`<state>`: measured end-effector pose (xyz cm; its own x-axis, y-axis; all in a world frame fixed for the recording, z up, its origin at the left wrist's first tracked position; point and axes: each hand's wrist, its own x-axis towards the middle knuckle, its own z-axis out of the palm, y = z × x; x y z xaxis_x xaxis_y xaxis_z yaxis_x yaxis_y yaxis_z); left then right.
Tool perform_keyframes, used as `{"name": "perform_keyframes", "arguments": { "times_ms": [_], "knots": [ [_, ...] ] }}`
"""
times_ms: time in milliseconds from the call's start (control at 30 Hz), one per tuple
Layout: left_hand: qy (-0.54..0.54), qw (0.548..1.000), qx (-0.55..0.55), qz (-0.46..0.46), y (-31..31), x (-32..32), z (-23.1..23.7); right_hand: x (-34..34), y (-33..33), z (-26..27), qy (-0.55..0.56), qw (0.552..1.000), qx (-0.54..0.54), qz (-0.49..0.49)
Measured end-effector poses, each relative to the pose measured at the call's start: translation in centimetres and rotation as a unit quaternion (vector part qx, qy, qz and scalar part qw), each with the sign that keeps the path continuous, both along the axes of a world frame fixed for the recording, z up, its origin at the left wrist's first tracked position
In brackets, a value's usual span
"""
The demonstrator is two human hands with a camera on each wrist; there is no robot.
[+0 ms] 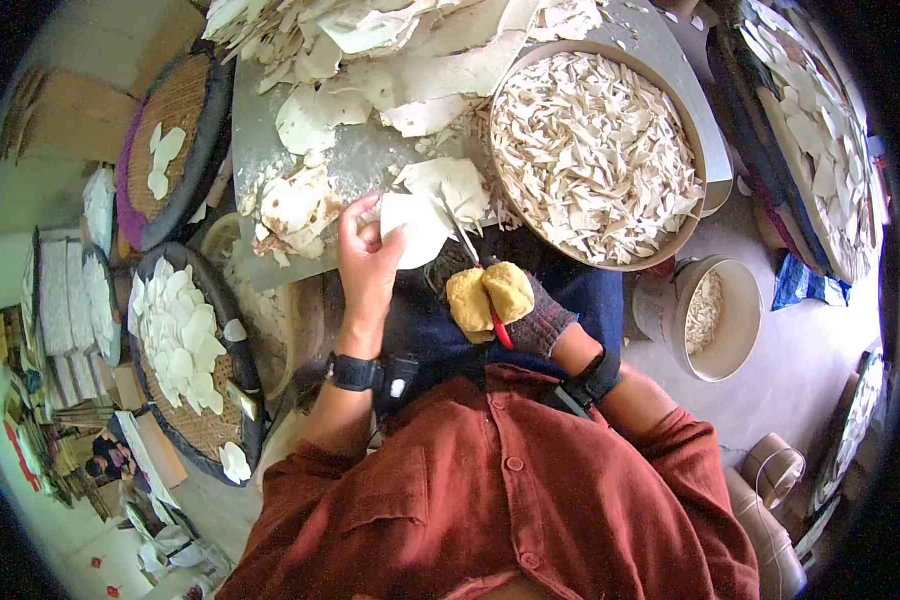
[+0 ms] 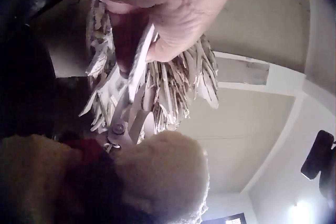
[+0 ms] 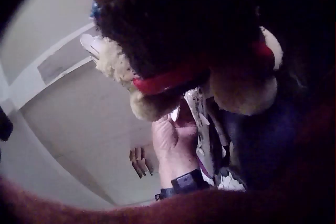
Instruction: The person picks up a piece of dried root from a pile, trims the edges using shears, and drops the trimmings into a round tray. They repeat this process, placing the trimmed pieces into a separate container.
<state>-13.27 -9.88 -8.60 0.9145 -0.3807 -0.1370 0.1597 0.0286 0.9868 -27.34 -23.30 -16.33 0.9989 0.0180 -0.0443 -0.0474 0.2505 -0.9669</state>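
My bare left hand (image 1: 368, 262) pinches a thin, stiff white sheet (image 1: 415, 232) between thumb and fingers, over the near edge of the metal table. In the left wrist view the sheet (image 2: 140, 58) is seen almost edge-on. My right hand (image 1: 548, 315), in a dark knitted glove, grips pruning shears (image 1: 462, 232) with red handles. Lumps of yellow foam padding (image 1: 508, 290) are wrapped round those handles. The shears' blades point up and left, right at the sheet's right edge. In the right wrist view, the glove hides most of the shears.
A round tray (image 1: 698, 190) heaped with white slivers stands on the table's right side. Large white sheets (image 1: 390, 85) are piled at the back. Crumbly scraps (image 1: 300, 205) lie left of the left hand. A bucket (image 1: 740, 350) stands right, a basket (image 1: 240, 410) of flat pieces left.
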Motion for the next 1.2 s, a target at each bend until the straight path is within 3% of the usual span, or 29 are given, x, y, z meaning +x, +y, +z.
{"name": "perform_keyframes", "arguments": {
  "times_ms": [67,100,233,333,400,467,500,533,567,600,633,667,767,800,867,900,933,967,1000,1033,1067,1100,1133,1167,1200],
  "knots": [
    [-0.027,0.998,-0.015,0.054,0.2,-0.2,-1.4,-0.2,0.2,-1.5,-0.027,0.994,-0.107,0.006],
    [-0.031,0.997,-0.001,0.073,0.3,-0.2,-1.7,-0.2,0.5,-1.8,-0.012,0.998,-0.068,-0.006],
    [-0.090,0.992,0.034,0.086,1.0,1.0,-2.6,-1.0,0.9,-2.1,0.006,0.994,-0.106,0.022],
    [-0.065,0.995,0.029,0.063,1.2,1.5,-2.4,-0.7,0.8,-0.1,0.028,0.999,0.002,0.015],
    [-0.023,0.999,0.028,0.017,1.2,1.3,-1.6,0.0,0.5,1.9,0.034,0.986,0.166,0.007],
    [-0.009,0.997,0.059,-0.048,1.2,1.0,-0.8,0.2,1.2,1.1,0.036,0.991,0.130,-0.011],
    [-0.005,0.994,0.071,-0.082,1.1,1.0,-0.5,0.5,1.2,0.5,0.012,0.996,0.092,0.006],
    [-0.034,0.992,0.086,-0.090,1.2,1.1,-0.3,0.7,0.7,0.4,-0.054,0.994,-0.091,0.024],
    [-0.065,0.988,0.091,-0.106,1.4,1.2,-0.1,1.1,0.2,0.3,-0.121,0.956,-0.267,0.018],
    [-0.029,0.988,0.084,-0.127,1.7,1.6,-0.1,1.1,-0.3,1.8,-0.123,0.925,-0.359,0.027],
    [0.029,0.987,0.081,-0.133,0.8,1.2,2.1,1.6,-1.1,4.7,-0.031,0.891,-0.434,0.132],
    [0.048,0.984,0.061,-0.161,1.1,1.8,1.8,0.9,-0.9,4.1,-0.069,0.949,-0.301,0.058],
    [0.023,0.981,0.108,-0.160,1.7,2.8,0.8,0.3,0.0,3.4,-0.099,0.963,-0.250,-0.030],
    [0.030,0.978,0.122,-0.164,2.0,3.5,1.2,0.2,1.0,1.7,-0.093,0.983,-0.151,-0.039],
    [0.040,0.943,0.159,-0.289,1.5,5.5,3.2,0.6,3.1,-1.6,-0.111,0.987,0.113,-0.029],
    [0.117,0.891,0.246,-0.364,-1.8,4.3,8.9,0.4,3.6,-2.1,-0.125,0.973,0.196,-0.017],
    [0.075,0.812,0.316,-0.485,-3.4,5.5,10.1,0.0,3.7,-1.4,-0.140,0.960,0.242,-0.001],
    [-0.028,0.762,0.319,-0.563,-5.8,6.2,9.6,-0.4,3.7,-0.6,-0.153,0.945,0.288,0.017],
    [-0.129,0.699,0.318,-0.628,-8.6,6.8,9.4,-1.0,4.5,-0.8,-0.133,0.958,0.255,-0.010],
    [-0.240,0.738,0.214,-0.594,-12.8,4.6,11.4,-2.3,2.6,1.4,0.038,0.997,-0.033,-0.050],
    [-0.017,0.824,0.125,-0.552,-16.1,1.3,15.2,-2.2,1.9,2.2,0.045,0.996,-0.064,-0.043],
    [0.014,0.861,-0.114,-0.496,-19.3,-2.5,17.9,-2.2,1.6,2.8,0.053,0.994,-0.093,-0.034],
    [0.070,0.814,-0.203,-0.540,-21.2,-4.3,21.5,-2.1,1.2,3.6,0.061,0.991,-0.120,-0.023],
    [0.054,0.806,-0.206,-0.552,-22.1,-5.6,23.3,-2.2,0.1,5.3,0.053,0.994,-0.096,0.008],
    [0.008,0.800,-0.185,-0.571,-22.3,-6.2,24.0,-2.6,-0.6,6.4,-0.053,0.959,-0.277,-0.026]
  ]
}}
